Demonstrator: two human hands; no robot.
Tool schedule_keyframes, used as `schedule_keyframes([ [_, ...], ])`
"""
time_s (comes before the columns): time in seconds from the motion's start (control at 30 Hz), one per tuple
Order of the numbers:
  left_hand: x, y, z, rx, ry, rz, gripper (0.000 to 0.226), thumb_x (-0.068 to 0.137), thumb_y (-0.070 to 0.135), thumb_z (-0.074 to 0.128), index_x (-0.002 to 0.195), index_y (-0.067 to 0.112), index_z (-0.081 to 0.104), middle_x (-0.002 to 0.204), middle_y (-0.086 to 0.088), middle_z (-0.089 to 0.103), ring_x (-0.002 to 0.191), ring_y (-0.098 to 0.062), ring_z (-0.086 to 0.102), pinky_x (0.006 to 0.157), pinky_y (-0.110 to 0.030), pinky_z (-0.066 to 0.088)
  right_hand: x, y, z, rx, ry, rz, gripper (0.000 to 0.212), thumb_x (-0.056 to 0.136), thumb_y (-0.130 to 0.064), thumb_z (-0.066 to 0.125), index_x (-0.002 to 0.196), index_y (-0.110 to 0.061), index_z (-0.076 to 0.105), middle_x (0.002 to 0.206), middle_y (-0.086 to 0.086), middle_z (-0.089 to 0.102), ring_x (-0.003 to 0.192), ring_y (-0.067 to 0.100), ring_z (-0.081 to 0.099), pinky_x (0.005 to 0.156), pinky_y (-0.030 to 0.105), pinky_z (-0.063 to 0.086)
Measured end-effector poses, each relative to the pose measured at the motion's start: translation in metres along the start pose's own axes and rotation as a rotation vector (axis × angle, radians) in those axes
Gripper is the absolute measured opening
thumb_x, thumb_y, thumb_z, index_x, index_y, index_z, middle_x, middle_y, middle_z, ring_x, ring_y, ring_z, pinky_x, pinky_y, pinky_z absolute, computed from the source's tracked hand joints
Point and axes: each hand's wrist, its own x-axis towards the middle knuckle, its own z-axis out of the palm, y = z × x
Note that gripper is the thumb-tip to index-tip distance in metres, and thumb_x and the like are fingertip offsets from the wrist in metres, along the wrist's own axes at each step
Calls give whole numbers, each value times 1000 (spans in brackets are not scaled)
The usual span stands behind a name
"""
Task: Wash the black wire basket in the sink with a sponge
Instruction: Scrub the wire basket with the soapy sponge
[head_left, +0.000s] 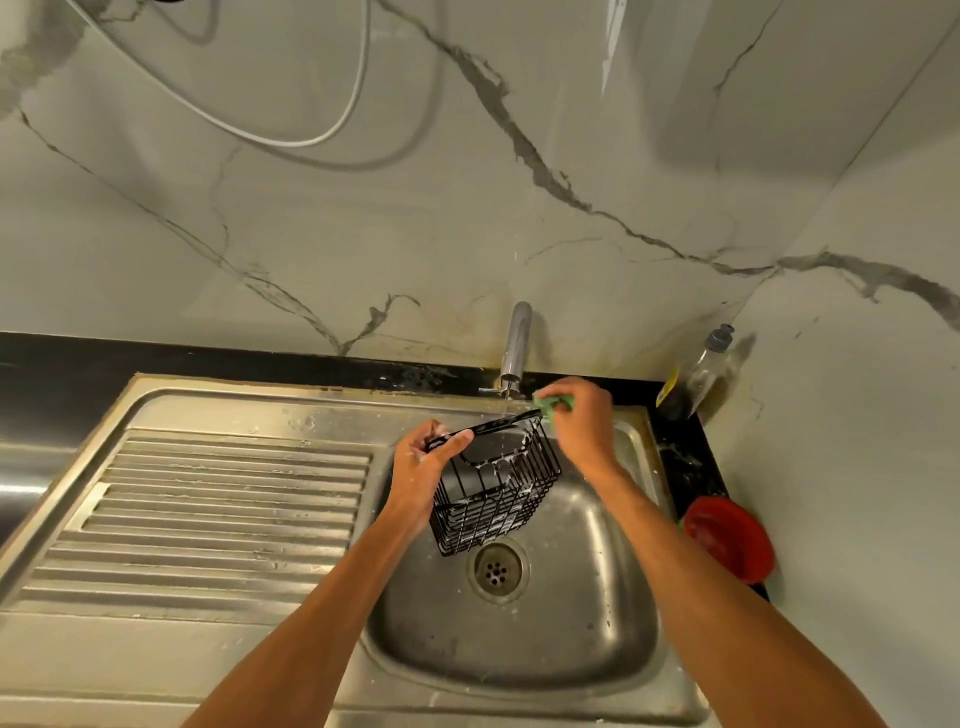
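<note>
Two bare hands work a black wire basket (497, 501), held tilted over the steel sink (587, 603), just above the drain (497, 569) and under a thin stream from the tap (517, 340). The left hand (422, 467) grips the rim's near corner, thumb curled over the top bar. The right hand (577, 422) pinches a green sponge (551, 402) against the far corner. Suds cling to the wires. A soapy one-corner hold could let the basket slip and drop into the sink, and water hitting the tilted wires may splash outward. The sponge is mostly hidden by the fingers, and the dark panel inside the basket is hard to make out.
</note>
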Motion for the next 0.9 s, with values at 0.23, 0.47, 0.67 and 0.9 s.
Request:
schedule_keyframes([
  [0.23,-2,4,-11,-204,-9,-67,25,83,4,77,77,14,54,82,-15,65,76,-30,68,74,-43,60,-22,3,-8,736,-368,447,39,97,11,41,122,-7,65,117,11,68,87,6,69,67,22,52],
  [0.47,3,1,-25,73,-10,-16,25,87,28,77,78,19,56,79,0,69,82,-22,68,78,-39,57,-16,-10,-14,831,-489,505,34,93,17,43,106,-6,66,98,12,68,88,22,65,70,32,53],
  [0.67,10,25,-8,840,-238,379,15,93,34,71,87,22,64,78,6,64,68,-7,59,63,-23,46,-6,-31,-14,745,-474,399,39,89,21,47,88,-10,71,98,6,69,93,17,61,79,32,52],
  [0.9,2,24,18,342,-325,98,24,80,5,60,102,-4,62,76,-6,64,70,-11,57,72,-27,46,-3,-45,2,391,-324,195,35,92,10,49,116,-9,67,113,-1,70,107,10,63,95,26,46],
])
